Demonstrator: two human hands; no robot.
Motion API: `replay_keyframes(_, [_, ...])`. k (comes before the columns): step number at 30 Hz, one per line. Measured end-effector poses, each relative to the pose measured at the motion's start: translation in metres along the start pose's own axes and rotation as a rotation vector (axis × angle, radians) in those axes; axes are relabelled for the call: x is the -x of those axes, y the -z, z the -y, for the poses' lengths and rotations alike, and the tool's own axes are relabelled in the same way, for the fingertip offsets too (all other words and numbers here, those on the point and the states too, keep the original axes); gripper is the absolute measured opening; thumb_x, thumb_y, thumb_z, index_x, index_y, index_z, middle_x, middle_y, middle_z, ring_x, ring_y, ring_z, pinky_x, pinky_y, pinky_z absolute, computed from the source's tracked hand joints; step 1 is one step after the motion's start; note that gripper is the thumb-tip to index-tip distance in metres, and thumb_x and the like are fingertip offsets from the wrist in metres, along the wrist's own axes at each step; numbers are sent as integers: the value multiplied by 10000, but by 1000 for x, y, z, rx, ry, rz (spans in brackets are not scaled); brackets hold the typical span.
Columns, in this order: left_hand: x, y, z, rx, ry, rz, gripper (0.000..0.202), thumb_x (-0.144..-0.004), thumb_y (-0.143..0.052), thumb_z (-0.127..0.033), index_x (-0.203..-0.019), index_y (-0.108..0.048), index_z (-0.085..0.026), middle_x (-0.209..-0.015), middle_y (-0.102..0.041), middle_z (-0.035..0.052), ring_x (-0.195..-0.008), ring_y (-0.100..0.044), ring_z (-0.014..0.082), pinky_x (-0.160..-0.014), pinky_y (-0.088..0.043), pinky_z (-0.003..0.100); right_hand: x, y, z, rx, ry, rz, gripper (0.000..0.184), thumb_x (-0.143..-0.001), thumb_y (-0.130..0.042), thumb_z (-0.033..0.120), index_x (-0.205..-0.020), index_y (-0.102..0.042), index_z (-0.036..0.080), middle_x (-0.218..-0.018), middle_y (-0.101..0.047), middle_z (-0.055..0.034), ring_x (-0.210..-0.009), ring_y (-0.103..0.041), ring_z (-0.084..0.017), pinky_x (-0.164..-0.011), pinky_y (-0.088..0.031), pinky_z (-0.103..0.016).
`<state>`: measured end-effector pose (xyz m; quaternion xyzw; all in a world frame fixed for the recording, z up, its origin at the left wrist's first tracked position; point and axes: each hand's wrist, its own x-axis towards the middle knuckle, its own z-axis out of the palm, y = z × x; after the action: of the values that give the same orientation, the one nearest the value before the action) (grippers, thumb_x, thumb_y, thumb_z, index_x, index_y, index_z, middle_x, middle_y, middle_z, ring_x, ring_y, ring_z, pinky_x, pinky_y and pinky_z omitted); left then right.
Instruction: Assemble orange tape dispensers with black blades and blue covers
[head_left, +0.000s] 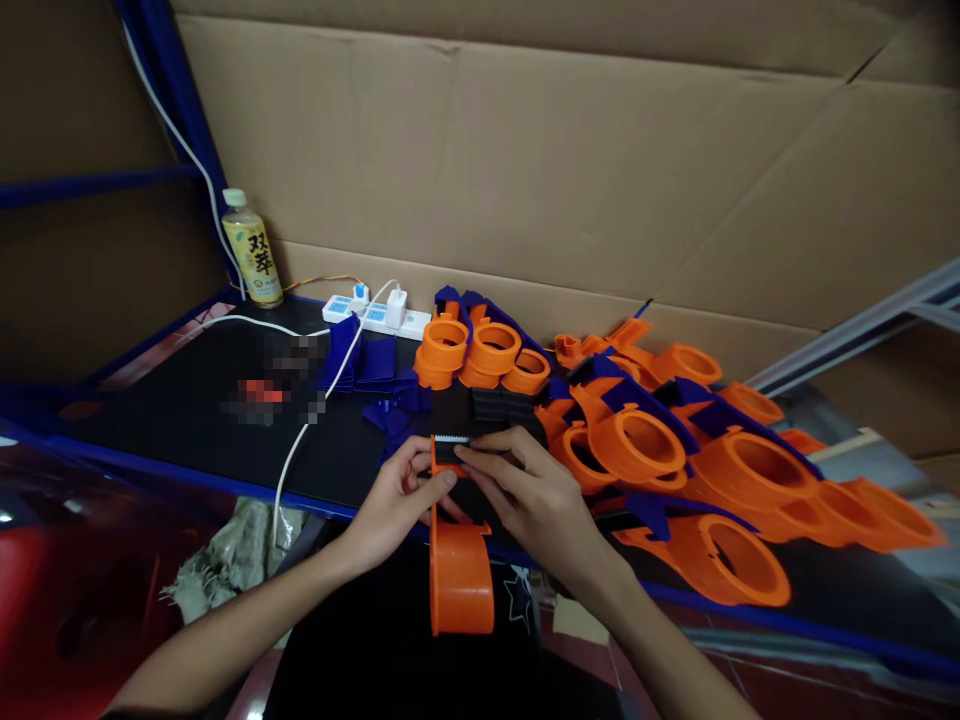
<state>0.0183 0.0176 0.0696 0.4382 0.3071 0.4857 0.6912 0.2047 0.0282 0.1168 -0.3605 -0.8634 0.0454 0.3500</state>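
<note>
My left hand [401, 497] is closed around the upper arm of an orange tape dispenser [463, 582], whose wide ring hangs below over my lap. At the dispenser's top sits a black blade holder [445, 454] with a white-looking serrated edge. The fingers of my right hand [538, 492] pinch this holder from the right, against the orange frame. Whether it is fixed to the frame cannot be seen. Just beyond my hands lie flat blue plastic pieces [388, 420] and a stack of black strips [504, 405].
Orange tape dispensers with blue parts [637, 445] are heaped on the right of the black table [180, 400]; several more rings [444, 345] stand at the back. Blue plates [373, 360] lie near a white power strip [416, 323]. A white cable [289, 455] crosses the front edge. A bottle [253, 250] stands back left.
</note>
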Motion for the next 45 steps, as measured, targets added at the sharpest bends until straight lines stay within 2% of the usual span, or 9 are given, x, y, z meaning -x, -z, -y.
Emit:
replay_keyframes(6, [-1, 4, 3, 94, 14, 11, 409, -874, -704, -443, -1147, -523, -198, -848, -772, 54, -663, -771, 235, -539, -530, 235, -2, 6, 4, -26, -3, -56, 275, -959, -566, 126, -1171, -694, 244, -1154, -686, -84, -1066, -668, -194, -902, -576, -350])
replay_keyframes(10, [-1, 7, 5, 182, 43, 93, 367, -900, -653, -420, -1149, -514, -188, -737, -761, 53, -598, -755, 258, -496, -515, 254, -10, 4, -11, -72, -140, -127, 239, -982, -542, 170, -1150, -697, 241, -1103, -713, -62, -1020, -689, -178, -881, -568, -318])
replay_keyframes(13, [1, 7, 5, 218, 41, 175, 335, -910, -628, -370, -1165, -512, -186, -709, -759, 54, -598, -753, 258, -550, -548, 285, -22, -4, -27, -85, -214, 17, 271, -1004, -508, 206, -1223, -662, 249, -1154, -714, -56, -1027, -697, -175, -883, -563, -318])
replay_keyframes(17, [1, 7, 5, 225, 17, 185, 277, -915, -617, -342, -1124, -534, -181, -680, -754, 54, -580, -744, 230, -543, -532, 248, -39, -19, -37, -11, -62, 295, 408, -1006, -508, 228, -1413, -532, 262, -1299, -663, -76, -1177, -643, -193, -950, -535, -343])
replay_keyframes(20, [0, 8, 5, 226, 19, 174, 250, -917, -613, -349, -1082, -544, -174, -671, -752, 60, -574, -739, 217, -537, -525, 232, -53, -31, -39, 188, -24, 386, 407, -1021, -463, 217, -1423, -523, 233, -1336, -637, -92, -1205, -621, -191, -963, -518, -324])
replay_keyframes(24, [-1, 10, 9, 220, 28, 185, 263, -928, -601, -354, -1102, -533, -169, -672, -751, 61, -537, -725, 214, -507, -515, 225, -72, -47, -42, 427, -83, 440, 391, -1028, -425, 228, -1397, -555, 222, -1293, -648, -97, -1133, -646, -210, -864, -523, -296])
replay_keyframes(30, [-1, 13, 15, 216, 12, 188, 333, -949, -582, -337, -1219, -486, -171, -698, -759, 68, -546, -727, 220, -513, -530, 241, -97, -62, -41, 491, -71, 476, 415, -1043, -339, 235, -1404, -542, 257, -1260, -663, -86, -978, -686, -218, -743, -494, -295])
replay_keyframes(37, [-1, 11, 10, 217, 2, 181, 286, -937, -601, -340, -1152, -516, -172, -685, -750, 57, -527, -715, 209, -513, -545, 246, -128, -80, -41, 572, -87, 519, 322, -999, -392, 159, -1194, -647, 141, -1131, -707, -166, -1002, -676, -260, -812, -462, -318])
replay_keyframes(45, [-1, 11, 11, 221, 4, 192, 284, -932, -616, -338, -1146, -527, -173, -698, -748, 54, -534, -711, 189, -526, -543, 229, -136, -88, -42, 625, -84, 571, 304, -981, -412, 130, -1180, -642, 131, -1110, -713, -181, -1049, -669, -262, -860, -453, -321])
